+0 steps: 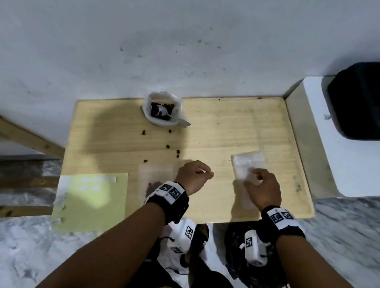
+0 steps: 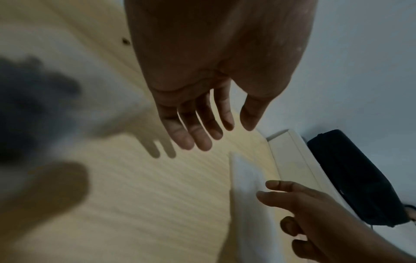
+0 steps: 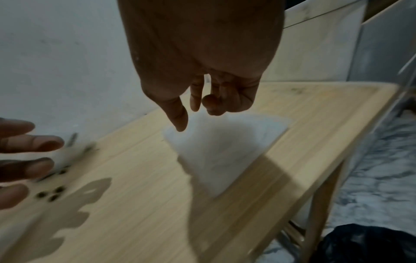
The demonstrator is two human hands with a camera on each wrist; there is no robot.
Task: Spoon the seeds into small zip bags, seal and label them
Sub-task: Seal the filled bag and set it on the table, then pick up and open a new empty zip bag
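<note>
Nearest the person, a green sheet point(image 1: 90, 200) with pale label strips hangs over the front-left corner of the wooden table point(image 1: 209, 131); just behind it lies a zip bag point(image 1: 154, 180) with a dark clump of seeds in its lower end, partly under the left wrist; the left hand point(image 1: 192, 175) hovers beside it, fingers spread and relaxed in the wrist view, holding nothing; the right hand point(image 1: 262, 189) is down at the near edge of a stack of empty bags point(image 1: 247, 165), thumb and fingers loosely curled, and I can't tell whether it's pinching one since the plastic is a blur; past the hands, loose seeds point(image 1: 173, 150) dot the wood, and at the back edge sits the seed container point(image 1: 162, 111) with the spoon point(image 1: 173, 116) in it. Risks as I see it: peeling off two bags at once, or a wrist dragging the filled bag off the front edge. Plenty of bare wood in the middle; the right side is tight against a white cabinet point(image 1: 338, 150).
</note>
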